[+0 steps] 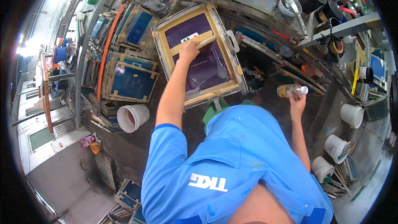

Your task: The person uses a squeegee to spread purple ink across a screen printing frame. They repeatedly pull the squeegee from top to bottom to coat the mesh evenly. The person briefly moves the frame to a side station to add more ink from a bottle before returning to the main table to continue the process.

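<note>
At the far left, well apart from the person, stand stacked blue-meshed frames (pixel 130 81) and, below them, a white bucket (pixel 132 117) on the dark floor. Moving right, the wooden-framed printing screen (pixel 199 54) lies almost flat straight ahead of the person, its purple mesh facing up and its long sides running away from the body, tilted a little to the right. The left arm stretches forward over it, and the left hand (pixel 188 50) is closed around the near end of a pale wooden squeegee (pixel 206 41), which rests on the mesh in the upper half of the screen. The squeegee's long axis lies across the screen, roughly from the hand toward the right rail, rising slightly away from the person. The left hand is thus the one at the screen. Further right, beyond the screen's right rail and closer to the body, the right hand (pixel 295 98) grips a small clear bottle (pixel 291 90) with amber contents and a white cap, held on its side with the cap pointing right. More white buckets (pixel 351 115) stand at the far right.
</note>
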The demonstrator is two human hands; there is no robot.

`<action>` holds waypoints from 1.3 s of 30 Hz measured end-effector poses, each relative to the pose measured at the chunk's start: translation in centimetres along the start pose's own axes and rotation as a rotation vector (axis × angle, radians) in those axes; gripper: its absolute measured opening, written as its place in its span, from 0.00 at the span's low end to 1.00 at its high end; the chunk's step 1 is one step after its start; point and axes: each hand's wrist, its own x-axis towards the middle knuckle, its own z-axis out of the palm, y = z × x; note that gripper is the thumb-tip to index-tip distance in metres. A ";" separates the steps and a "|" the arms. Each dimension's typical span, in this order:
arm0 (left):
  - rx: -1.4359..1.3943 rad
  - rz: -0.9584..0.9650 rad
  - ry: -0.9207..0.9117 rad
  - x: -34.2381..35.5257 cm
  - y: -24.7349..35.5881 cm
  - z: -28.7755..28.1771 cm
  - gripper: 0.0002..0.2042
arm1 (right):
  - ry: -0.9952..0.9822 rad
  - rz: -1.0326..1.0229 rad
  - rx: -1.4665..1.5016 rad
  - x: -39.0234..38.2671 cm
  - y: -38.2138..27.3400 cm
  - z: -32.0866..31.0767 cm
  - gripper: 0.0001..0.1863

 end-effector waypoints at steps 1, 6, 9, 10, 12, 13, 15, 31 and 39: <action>0.013 0.062 -0.043 0.0 -0.2 -0.2 0.23 | 0.005 -0.003 0.016 0.1 0.0 0.2 0.29; 0.067 0.304 -0.144 -3.2 0.1 -0.7 0.23 | -0.028 0.048 0.027 -0.1 -0.3 0.3 0.29; 0.033 0.345 -0.132 -7.1 1.2 -0.9 0.22 | -0.022 0.032 0.026 -0.1 -0.2 0.4 0.28; 0.041 0.321 -0.162 -8.2 1.5 -1.0 0.22 | -0.015 0.013 0.024 -0.1 -0.1 0.5 0.27; -0.041 0.191 -0.114 -10.3 2.5 -0.6 0.22 | -0.010 -0.006 0.037 -0.1 0.1 0.8 0.27; -0.076 0.120 -0.103 -10.9 3.1 -0.2 0.22 | -0.014 -0.007 0.051 0.0 0.2 1.0 0.27; -0.063 0.070 0.003 -11.2 4.3 1.0 0.23 | -0.034 -0.003 0.067 0.2 0.5 1.3 0.27; -0.053 0.072 0.166 -23.7 7.4 5.1 0.29 | -0.189 -0.036 0.000 1.4 0.4 3.6 0.24; -0.146 -0.016 0.273 -26.3 5.9 2.8 0.27 | -0.181 -0.009 -0.004 2.9 0.4 2.9 0.26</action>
